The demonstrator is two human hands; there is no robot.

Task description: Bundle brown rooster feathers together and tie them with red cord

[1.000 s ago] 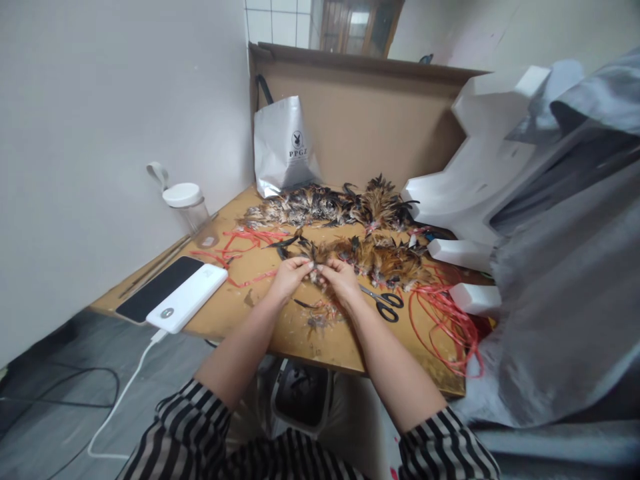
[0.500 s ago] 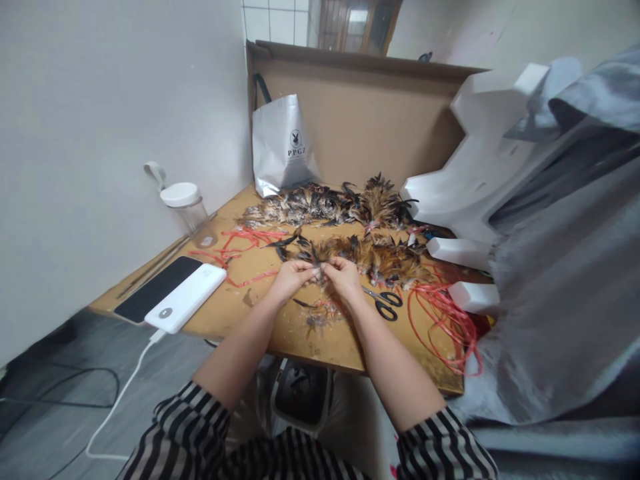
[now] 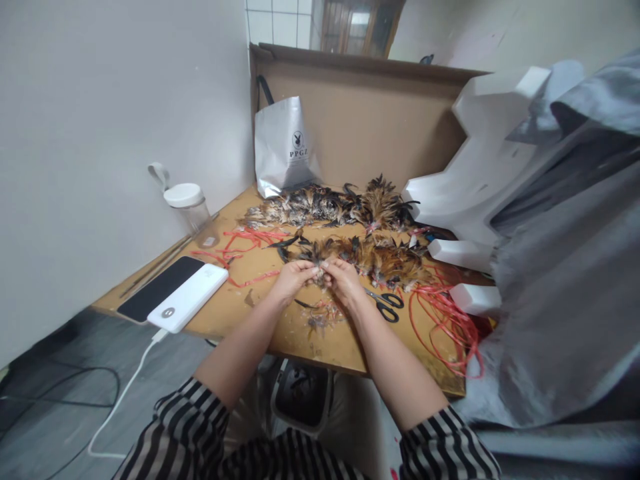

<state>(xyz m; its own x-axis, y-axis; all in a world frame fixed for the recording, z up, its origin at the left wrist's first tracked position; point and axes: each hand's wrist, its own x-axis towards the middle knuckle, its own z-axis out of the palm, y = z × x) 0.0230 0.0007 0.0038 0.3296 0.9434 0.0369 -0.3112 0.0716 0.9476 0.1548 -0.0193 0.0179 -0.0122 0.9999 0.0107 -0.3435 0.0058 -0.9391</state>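
Pinching a small feather tuft (image 3: 319,255) over the table (image 3: 310,340), the left hand (image 3: 294,279) and right hand (image 3: 344,275) meet fingertip to fingertip in front of a row of brown feathers (image 3: 393,260). A light, even grip near the tuft's pale base would probably serve best, gathering quills without crushing plumes, while the black-handled scissors (image 3: 387,308) beside the right wrist call for care. Each thumb and forefinger is narrowed on the tuft; which grips harder cannot be told. The bare forearms (image 3: 245,340) reach forward from striped sleeves (image 3: 193,420), converging at the centre, the right hand's outer fingers loosely curled
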